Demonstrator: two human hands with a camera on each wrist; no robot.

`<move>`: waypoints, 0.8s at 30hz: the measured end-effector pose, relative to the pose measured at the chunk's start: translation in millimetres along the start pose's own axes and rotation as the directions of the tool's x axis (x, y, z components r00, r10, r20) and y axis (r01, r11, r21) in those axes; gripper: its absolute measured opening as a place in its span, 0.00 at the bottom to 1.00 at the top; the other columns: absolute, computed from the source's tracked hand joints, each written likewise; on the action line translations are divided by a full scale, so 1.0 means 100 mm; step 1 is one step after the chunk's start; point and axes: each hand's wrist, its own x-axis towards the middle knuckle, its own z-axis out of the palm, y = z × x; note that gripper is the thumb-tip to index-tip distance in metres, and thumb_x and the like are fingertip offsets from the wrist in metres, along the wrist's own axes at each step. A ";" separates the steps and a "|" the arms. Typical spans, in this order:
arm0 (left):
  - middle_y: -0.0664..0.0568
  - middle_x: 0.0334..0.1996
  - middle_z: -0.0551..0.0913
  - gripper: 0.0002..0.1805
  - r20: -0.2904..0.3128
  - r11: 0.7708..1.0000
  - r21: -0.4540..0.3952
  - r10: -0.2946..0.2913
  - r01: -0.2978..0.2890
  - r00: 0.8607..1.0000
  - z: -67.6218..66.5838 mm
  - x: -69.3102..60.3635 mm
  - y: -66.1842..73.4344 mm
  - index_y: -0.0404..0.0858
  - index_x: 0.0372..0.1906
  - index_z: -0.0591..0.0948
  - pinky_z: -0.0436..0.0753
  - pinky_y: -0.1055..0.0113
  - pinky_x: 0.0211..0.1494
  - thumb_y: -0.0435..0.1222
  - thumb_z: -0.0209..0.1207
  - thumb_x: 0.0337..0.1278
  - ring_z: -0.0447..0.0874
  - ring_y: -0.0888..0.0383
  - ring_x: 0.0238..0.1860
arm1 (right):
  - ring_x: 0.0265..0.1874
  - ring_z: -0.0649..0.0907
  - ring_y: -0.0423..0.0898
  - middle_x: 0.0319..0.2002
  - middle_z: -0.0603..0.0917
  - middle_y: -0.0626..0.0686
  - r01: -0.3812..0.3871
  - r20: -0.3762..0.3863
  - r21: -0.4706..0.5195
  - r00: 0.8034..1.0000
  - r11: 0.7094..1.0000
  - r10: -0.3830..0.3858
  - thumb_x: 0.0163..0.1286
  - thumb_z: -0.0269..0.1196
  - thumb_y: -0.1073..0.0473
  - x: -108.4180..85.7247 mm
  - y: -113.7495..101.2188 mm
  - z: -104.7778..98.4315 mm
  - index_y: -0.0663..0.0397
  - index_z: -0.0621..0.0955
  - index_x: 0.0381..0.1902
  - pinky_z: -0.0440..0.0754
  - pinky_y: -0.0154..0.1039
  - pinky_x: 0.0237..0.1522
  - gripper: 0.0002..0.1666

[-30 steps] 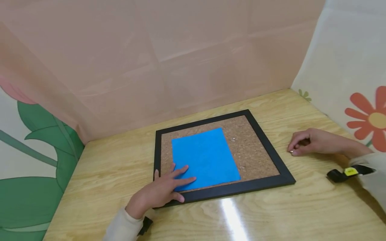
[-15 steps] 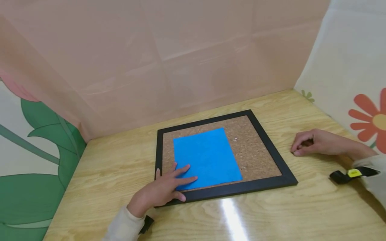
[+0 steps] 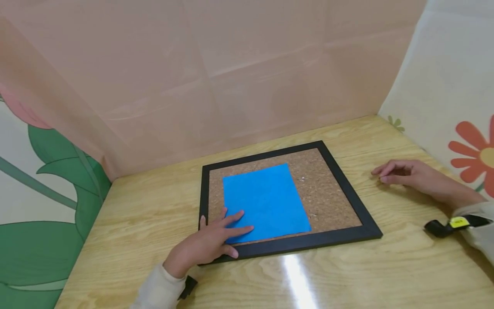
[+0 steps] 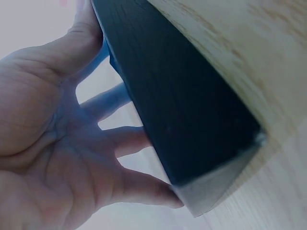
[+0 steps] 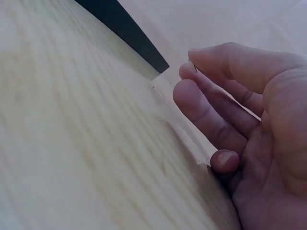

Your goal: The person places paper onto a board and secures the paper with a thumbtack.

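A blue sheet lies on a cork board with a black frame. Spread over the sheet's near left corner, my left hand rests with straight fingers, its thumb on the frame's near edge. In the left wrist view the palm of the left hand faces the frame's side. Right of the board, my right hand pinches a small shiny metallic piece between thumb and fingertip. The right wrist view shows this piece at the fingertips of the right hand.
Small clear or whitish bits are on the cork right of the sheet. Around the board is a wooden table. A pinkish cover stands behind it, and a wall covering with a red flower is at the right.
My right hand has risen a little off the table, its fingers extending somewhat, with the small piece now between thumb and fingertip. The left hand stays in place on the sheet; the head view shifts slightly.
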 end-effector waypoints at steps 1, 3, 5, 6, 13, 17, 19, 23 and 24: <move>0.55 0.81 0.48 0.36 0.000 1.000 -0.001 -0.001 0.001 1.000 0.00 0.00 0.00 0.63 0.75 0.64 0.39 0.17 0.64 0.46 0.60 0.63 0.37 0.35 0.80 | 0.50 0.81 0.25 0.51 0.87 0.38 -0.008 -0.003 0.001 1.000 1.000 0.008 0.71 0.63 0.62 0.00 0.00 0.00 0.56 0.84 0.42 0.77 0.25 0.42 0.05; 0.55 0.81 0.48 0.36 -0.002 1.000 -0.001 -0.006 0.006 1.000 0.01 0.00 0.00 0.63 0.75 0.64 0.39 0.18 0.64 0.46 0.60 0.62 0.37 0.35 0.80 | 0.48 0.82 0.26 0.49 0.87 0.39 -0.022 -0.010 -0.001 1.000 1.000 0.022 0.72 0.63 0.61 0.00 -0.01 0.00 0.57 0.84 0.42 0.77 0.27 0.40 0.06; 0.56 0.81 0.48 0.36 -0.003 1.000 0.000 -0.008 0.008 1.000 0.01 0.00 -0.01 0.63 0.75 0.64 0.38 0.18 0.65 0.47 0.60 0.62 0.36 0.36 0.80 | 0.48 0.82 0.27 0.48 0.88 0.41 -0.026 -0.016 -0.004 1.000 1.000 0.026 0.72 0.63 0.60 0.00 -0.01 0.00 0.57 0.84 0.42 0.77 0.28 0.40 0.06; 0.56 0.81 0.48 0.36 -0.004 1.000 0.002 -0.008 0.008 1.000 0.01 0.00 -0.01 0.64 0.75 0.63 0.38 0.18 0.65 0.47 0.60 0.62 0.36 0.36 0.80 | 0.47 0.82 0.28 0.48 0.88 0.42 -0.026 -0.017 -0.003 1.000 1.000 0.026 0.72 0.63 0.60 0.00 0.00 0.01 0.57 0.84 0.41 0.77 0.28 0.40 0.06; 0.54 0.81 0.49 0.36 -0.015 1.000 0.001 0.008 -0.008 1.000 0.02 0.00 -0.01 0.63 0.75 0.64 0.39 0.17 0.64 0.47 0.60 0.62 0.38 0.34 0.80 | 0.46 0.83 0.30 0.47 0.88 0.44 0.006 -0.033 -0.016 0.999 1.000 -0.007 0.71 0.64 0.62 0.01 0.02 0.02 0.55 0.83 0.40 0.79 0.27 0.40 0.03; 0.54 0.81 0.49 0.36 -0.013 1.000 -0.006 0.011 -0.011 1.000 0.01 0.00 0.00 0.63 0.75 0.64 0.39 0.17 0.64 0.47 0.60 0.62 0.38 0.34 0.80 | 0.44 0.83 0.31 0.45 0.87 0.44 0.031 -0.036 -0.009 0.999 0.999 -0.031 0.71 0.63 0.65 0.01 0.02 0.03 0.56 0.83 0.42 0.79 0.29 0.37 0.05; 0.54 0.81 0.48 0.36 -0.010 1.000 -0.006 0.010 -0.010 1.000 0.00 0.00 0.00 0.63 0.75 0.64 0.39 0.17 0.64 0.47 0.60 0.62 0.37 0.34 0.80 | 0.41 0.84 0.33 0.44 0.87 0.44 0.037 -0.034 0.000 0.999 0.999 -0.037 0.71 0.63 0.66 0.01 0.02 0.04 0.57 0.83 0.44 0.79 0.31 0.35 0.06; 0.54 0.81 0.48 0.36 -0.005 1.000 -0.009 0.008 -0.008 1.000 0.00 -0.01 0.00 0.62 0.75 0.63 0.38 0.17 0.64 0.46 0.60 0.63 0.36 0.35 0.80 | 0.36 0.84 0.38 0.44 0.86 0.44 0.021 -0.026 0.015 0.999 1.000 -0.021 0.71 0.63 0.65 0.01 0.03 0.04 0.59 0.82 0.47 0.80 0.33 0.33 0.08; 0.54 0.81 0.48 0.36 -0.006 1.000 -0.008 0.009 -0.009 1.000 0.00 -0.01 0.00 0.62 0.75 0.63 0.39 0.17 0.64 0.46 0.60 0.63 0.37 0.35 0.80 | 0.36 0.84 0.39 0.43 0.86 0.44 0.013 -0.026 0.017 1.000 1.000 -0.012 0.71 0.63 0.64 0.01 0.03 0.04 0.59 0.82 0.47 0.80 0.33 0.33 0.08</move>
